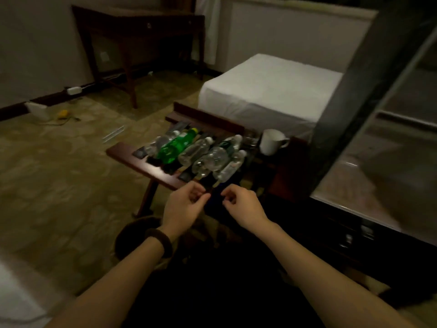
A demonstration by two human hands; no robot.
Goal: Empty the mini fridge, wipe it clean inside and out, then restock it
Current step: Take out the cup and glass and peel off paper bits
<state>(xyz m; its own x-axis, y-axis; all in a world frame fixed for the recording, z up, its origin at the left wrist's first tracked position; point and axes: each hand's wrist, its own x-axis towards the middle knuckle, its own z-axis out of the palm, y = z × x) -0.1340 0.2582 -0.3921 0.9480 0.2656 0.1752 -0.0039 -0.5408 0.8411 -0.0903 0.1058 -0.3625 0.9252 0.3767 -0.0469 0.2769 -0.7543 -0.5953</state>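
Observation:
Several clear plastic water bottles (212,159) and one green soda bottle (176,146) lie on their sides on a dark wooden luggage rack (132,157). A white mug (272,142) stands at the rack's right end. My left hand (186,204) and my right hand (241,202) hover side by side just in front of the rack's near edge, fingers loosely curled, apart from the bottles. Neither hand holds anything that I can make out. The room is dim and the picture is blurred.
A tilted mirror or glass door panel (378,129) fills the right side, above a dark cabinet (354,235). A white bed (267,91) stands behind the rack, a dark wooden desk (142,27) at the back. A round dark bin (132,235) sits below my left wrist. Cables lie on the carpet.

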